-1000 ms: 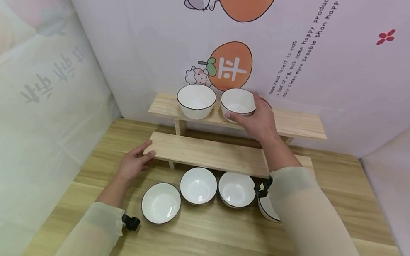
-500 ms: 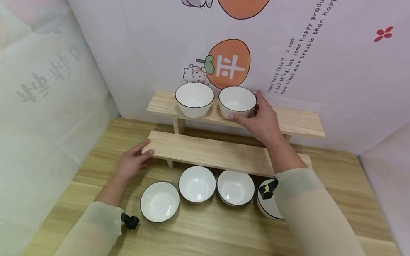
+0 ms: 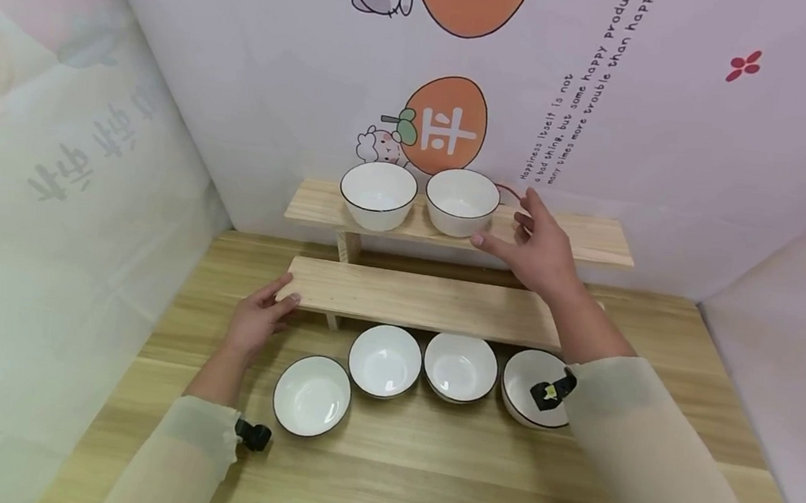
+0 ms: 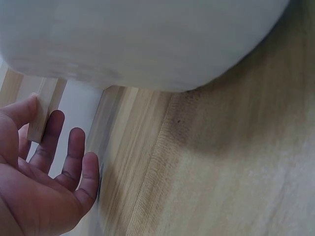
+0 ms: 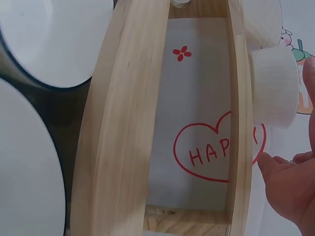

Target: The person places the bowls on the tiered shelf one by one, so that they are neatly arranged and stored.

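My left hand (image 3: 256, 320) pinches the left end of the lower board of a two-tier wooden shelf (image 3: 413, 300); the left wrist view shows thumb and forefinger on either side of the board's end (image 4: 45, 110). On the upper board (image 3: 570, 235) stand two white, dark-rimmed bowls side by side, a left bowl (image 3: 377, 197) and a right bowl (image 3: 461, 206). Just right of the latter is my right hand (image 3: 544, 254), thumb and fingers spread, holding nothing. In the right wrist view a gap shows between this hand (image 5: 295, 189) and the nearer bowl (image 5: 275, 88).
Several more white bowls stand on the wood-grain table (image 3: 378, 487) before the shelf: one bowl (image 3: 312, 396) at left, two in the middle, and one (image 3: 524, 379) partly behind the right wrist camera (image 3: 552, 392). A printed wall covering (image 3: 278, 107) rises behind the shelf.
My right hand has let go of the right bowl on the upper board and moved off to the right. My left hand keeps its place on the lower board.
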Tool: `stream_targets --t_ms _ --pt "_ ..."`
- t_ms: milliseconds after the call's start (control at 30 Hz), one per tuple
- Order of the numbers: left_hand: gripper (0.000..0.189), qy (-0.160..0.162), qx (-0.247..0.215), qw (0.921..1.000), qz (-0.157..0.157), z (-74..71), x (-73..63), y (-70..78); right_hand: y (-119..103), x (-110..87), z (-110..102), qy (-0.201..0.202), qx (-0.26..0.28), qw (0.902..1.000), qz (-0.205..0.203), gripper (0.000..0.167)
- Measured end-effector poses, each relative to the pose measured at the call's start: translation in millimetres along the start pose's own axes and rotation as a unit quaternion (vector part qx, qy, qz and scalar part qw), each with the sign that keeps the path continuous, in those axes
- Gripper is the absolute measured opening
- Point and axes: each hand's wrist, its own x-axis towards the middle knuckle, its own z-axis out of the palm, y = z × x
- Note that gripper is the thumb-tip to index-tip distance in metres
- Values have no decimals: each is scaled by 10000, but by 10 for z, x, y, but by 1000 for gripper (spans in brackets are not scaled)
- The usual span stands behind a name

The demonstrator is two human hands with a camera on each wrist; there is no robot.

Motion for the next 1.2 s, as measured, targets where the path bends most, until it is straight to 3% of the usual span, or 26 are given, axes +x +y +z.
stream_targets --t_ms 467,1200 --pt "65 51 13 10000 -78 2 1 -4 128 -245 -123 63 228 9997 -87 126" --pt "66 15 -18 9999 -122 4 -10 26 337 -606 -199 -55 112 9999 -23 122"
